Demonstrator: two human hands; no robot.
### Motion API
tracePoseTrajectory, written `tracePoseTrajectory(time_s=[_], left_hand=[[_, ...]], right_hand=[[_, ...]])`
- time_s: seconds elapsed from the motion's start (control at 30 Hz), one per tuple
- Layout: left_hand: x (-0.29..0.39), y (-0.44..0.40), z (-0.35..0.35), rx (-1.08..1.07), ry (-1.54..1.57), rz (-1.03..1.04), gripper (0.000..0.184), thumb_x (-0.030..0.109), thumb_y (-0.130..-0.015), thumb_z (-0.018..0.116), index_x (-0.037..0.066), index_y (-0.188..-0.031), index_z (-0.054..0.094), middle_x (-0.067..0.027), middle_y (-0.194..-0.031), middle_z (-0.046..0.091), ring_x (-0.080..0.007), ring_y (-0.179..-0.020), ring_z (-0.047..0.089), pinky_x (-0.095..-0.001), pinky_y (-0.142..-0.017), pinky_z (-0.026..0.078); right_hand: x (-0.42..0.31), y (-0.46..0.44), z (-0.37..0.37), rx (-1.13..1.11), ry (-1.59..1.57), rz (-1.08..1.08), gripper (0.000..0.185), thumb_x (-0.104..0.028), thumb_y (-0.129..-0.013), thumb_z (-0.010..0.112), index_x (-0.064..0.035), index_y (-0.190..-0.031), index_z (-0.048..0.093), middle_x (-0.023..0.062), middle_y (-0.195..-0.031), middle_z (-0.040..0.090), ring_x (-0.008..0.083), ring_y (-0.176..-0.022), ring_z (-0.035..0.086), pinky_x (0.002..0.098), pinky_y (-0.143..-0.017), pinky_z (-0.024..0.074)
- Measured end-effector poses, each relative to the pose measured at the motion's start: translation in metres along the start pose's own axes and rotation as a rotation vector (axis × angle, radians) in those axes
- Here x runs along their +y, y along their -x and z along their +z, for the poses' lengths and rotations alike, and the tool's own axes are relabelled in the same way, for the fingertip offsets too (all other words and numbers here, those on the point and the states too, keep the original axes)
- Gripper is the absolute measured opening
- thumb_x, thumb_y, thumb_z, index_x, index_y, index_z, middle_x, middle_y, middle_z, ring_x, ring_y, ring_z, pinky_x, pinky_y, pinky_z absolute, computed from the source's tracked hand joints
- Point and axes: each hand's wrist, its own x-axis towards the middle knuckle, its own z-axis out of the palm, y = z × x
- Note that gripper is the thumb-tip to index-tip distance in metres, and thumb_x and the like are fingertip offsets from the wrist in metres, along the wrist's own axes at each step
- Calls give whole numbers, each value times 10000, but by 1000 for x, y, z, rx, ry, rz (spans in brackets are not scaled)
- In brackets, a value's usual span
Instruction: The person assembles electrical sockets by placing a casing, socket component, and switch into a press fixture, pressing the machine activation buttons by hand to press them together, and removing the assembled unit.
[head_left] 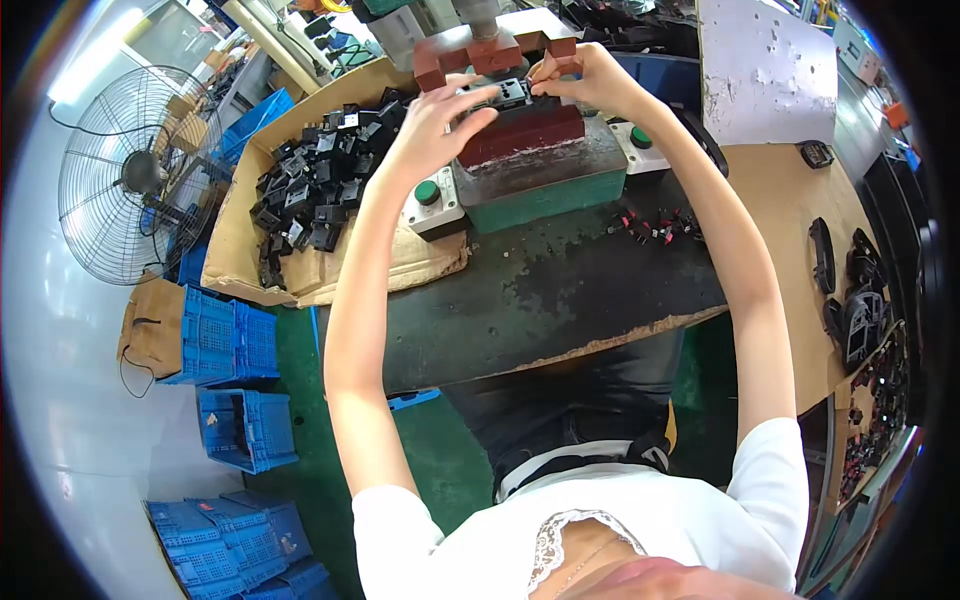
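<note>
From here I see the part (513, 93) on top of the red block (530, 135), under the press (490, 52), its left end partly covered by fingers. The left hand (440, 122) is loosely open, thumb apart; I can't tell if its fingertips touch the part. The right hand (580, 82) has finger and thumb close together at the part's right end, but whether they grip it is too small to make out. Left of the block, black pieces (325, 175) heap in a carton (228, 240), some hidden beneath others. The press's top is cut off.
</note>
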Motion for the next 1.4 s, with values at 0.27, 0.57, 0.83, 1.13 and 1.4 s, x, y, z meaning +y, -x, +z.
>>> tracePoseTrajectory(time_s=[0.27,0.57,0.83,1.13,1.4], left_hand=[[4,86,-37,43,69,-221,166,73,-765,675,-17,-901,644,-126,-945,633,-270,-868,619,-322,-790,477],[13,98,-18,83,153,-223,111,1,-709,692,-12,-799,629,-100,-844,627,-242,-789,618,-303,-718,483],[22,101,-11,131,-38,-216,106,18,-742,657,8,-836,608,-112,-816,642,-264,-758,623,-328,-687,485],[26,96,-12,78,-24,-258,89,60,-756,658,19,-799,591,-110,-764,641,-267,-717,624,-339,-645,476],[29,91,-12,73,-4,-297,100,80,-761,659,24,-761,576,-106,-706,625,-276,-663,612,-351,-615,468]], right_hand=[[-10,-4,-8,-80,286,-130,191,-136,-782,695,-25,-938,698,96,-829,695,174,-750,662,278,-730,522],[-18,-3,-11,-123,301,-103,212,-152,-822,662,-27,-993,668,75,-856,693,169,-761,648,278,-753,511],[-37,52,-66,-325,395,277,82,-40,-813,637,11,-876,626,45,-837,649,89,-784,577,252,-727,477],[-50,102,-53,-190,488,69,74,13,-768,624,6,-839,602,108,-804,626,268,-753,599,326,-703,472],[-54,94,-35,-54,719,349,97,-66,-861,496,20,-903,507,169,-776,620,324,-760,612,364,-701,473]])
